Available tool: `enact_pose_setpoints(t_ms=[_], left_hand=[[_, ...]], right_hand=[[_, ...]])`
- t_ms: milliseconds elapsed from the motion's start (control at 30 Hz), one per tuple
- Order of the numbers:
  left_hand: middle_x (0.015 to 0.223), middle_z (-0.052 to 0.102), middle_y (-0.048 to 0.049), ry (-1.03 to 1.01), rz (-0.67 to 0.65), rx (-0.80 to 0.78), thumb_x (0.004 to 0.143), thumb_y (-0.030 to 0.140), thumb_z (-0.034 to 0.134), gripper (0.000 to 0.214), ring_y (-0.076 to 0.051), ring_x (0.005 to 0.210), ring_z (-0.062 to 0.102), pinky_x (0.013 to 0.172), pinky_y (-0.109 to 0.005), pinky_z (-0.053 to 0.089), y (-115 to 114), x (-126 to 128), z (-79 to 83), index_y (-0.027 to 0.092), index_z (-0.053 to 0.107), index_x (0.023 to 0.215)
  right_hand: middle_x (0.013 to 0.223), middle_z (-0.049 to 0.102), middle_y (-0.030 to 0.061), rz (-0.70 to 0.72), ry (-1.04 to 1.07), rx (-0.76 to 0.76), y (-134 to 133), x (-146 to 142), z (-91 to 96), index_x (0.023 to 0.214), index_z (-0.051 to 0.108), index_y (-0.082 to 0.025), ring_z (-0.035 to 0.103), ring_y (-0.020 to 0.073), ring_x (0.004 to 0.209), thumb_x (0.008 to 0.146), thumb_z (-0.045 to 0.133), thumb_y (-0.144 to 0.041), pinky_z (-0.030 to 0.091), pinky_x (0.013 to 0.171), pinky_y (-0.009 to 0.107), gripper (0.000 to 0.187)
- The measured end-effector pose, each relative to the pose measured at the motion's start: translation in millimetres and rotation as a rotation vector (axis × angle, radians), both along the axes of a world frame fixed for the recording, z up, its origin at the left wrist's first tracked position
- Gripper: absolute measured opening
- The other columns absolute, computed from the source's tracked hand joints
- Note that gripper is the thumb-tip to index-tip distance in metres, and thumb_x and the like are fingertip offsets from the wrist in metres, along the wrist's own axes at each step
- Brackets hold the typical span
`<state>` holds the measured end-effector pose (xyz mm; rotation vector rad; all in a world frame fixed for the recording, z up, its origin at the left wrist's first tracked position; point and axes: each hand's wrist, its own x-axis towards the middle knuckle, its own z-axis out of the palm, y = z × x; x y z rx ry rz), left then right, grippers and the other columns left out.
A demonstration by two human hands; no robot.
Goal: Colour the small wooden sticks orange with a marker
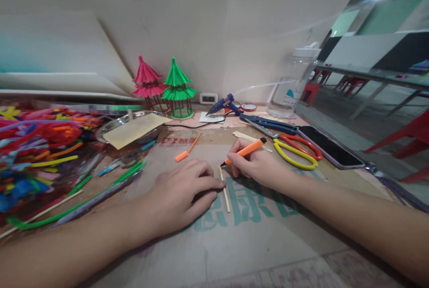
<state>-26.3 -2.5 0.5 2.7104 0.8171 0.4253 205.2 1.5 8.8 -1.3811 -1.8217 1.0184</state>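
Note:
A thin pale wooden stick [226, 199] lies on the cardboard, its far end coloured orange. My left hand [187, 189] rests on the board and holds this stick down with the index fingertip, thumb a little apart. In my right hand [250, 163] is an orange marker [248, 150], gripped between thumb and fingers, its dark tip at the stick's far end. The marker's orange cap [181, 156] lies beyond my left hand, with a fully orange stick [195, 142] beside it. More pale sticks [250, 136] lie partly hidden behind my right hand.
Scissors [296, 149], a phone [330, 146] and a clear bottle [290, 84] stand or lie right. A blue glue gun [223, 105] sits at the back, near pink [147, 80] and green [177, 84] pagoda models. Left are a metal dish [107, 127] and colourful pipe cleaners [40, 149].

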Motion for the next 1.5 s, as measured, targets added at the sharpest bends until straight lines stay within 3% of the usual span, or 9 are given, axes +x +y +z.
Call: enact_pose_setpoints(t_ms=[200,633,867,1167,1500], left_hand=[[0.105,0.062,-0.0067,-0.006,-0.003,0.007,0.099,0.029,0.052,0.028,-0.021,0.096,0.058,0.081,-0.032,0.048,-1,-1,0.4,0.03,0.071,0.12],[0.106,0.061,-0.0063,0.011,0.009,-0.031,0.1,0.03,0.05,0.028,-0.022,0.099,0.058,0.083,-0.036,0.047,-1,-1,0.4,0.03,0.07,0.12],[0.105,0.063,-0.0072,-0.027,0.006,-0.032,0.099,0.027,0.054,0.026,-0.022,0.101,0.058,0.089,-0.036,0.046,-9,1,8.2,0.024,0.072,0.117],[0.106,0.064,-0.0058,-0.018,0.029,-0.031,0.097,0.026,0.056,0.027,-0.021,0.101,0.059,0.089,-0.034,0.046,-11,0,6.5,0.023,0.072,0.119],[0.105,0.062,-0.0051,-0.042,0.001,-0.029,0.098,0.025,0.053,0.025,-0.021,0.099,0.058,0.084,-0.035,0.045,-5,-1,3.1,0.027,0.07,0.116]], right_hand=[[0.056,0.062,-0.0055,0.039,0.0,-0.059,-3,1,4.1,0.08,0.047,-0.024,0.054,0.0119,0.051,0.093,0.054,-0.029,0.039,0.051,0.023,0.015],[0.061,0.064,-0.0048,0.004,0.034,-0.019,0,0,-0.1,0.083,0.048,-0.023,0.05,0.0105,0.049,0.096,0.052,-0.032,0.038,0.05,0.024,0.016],[0.058,0.063,-0.0049,0.039,0.034,-0.058,-1,2,-9.9,0.082,0.046,-0.024,0.056,0.0125,0.053,0.095,0.052,-0.035,0.038,0.052,0.024,0.018],[0.064,0.065,-0.004,0.024,-0.016,-0.01,1,-3,-11.9,0.083,0.046,-0.024,0.049,0.0118,0.051,0.097,0.048,-0.042,0.035,0.051,0.027,0.023],[0.059,0.064,-0.0047,0.054,0.035,-0.072,0,-1,-4.4,0.081,0.047,-0.024,0.056,0.0125,0.056,0.094,0.053,-0.032,0.041,0.055,0.024,0.016]])
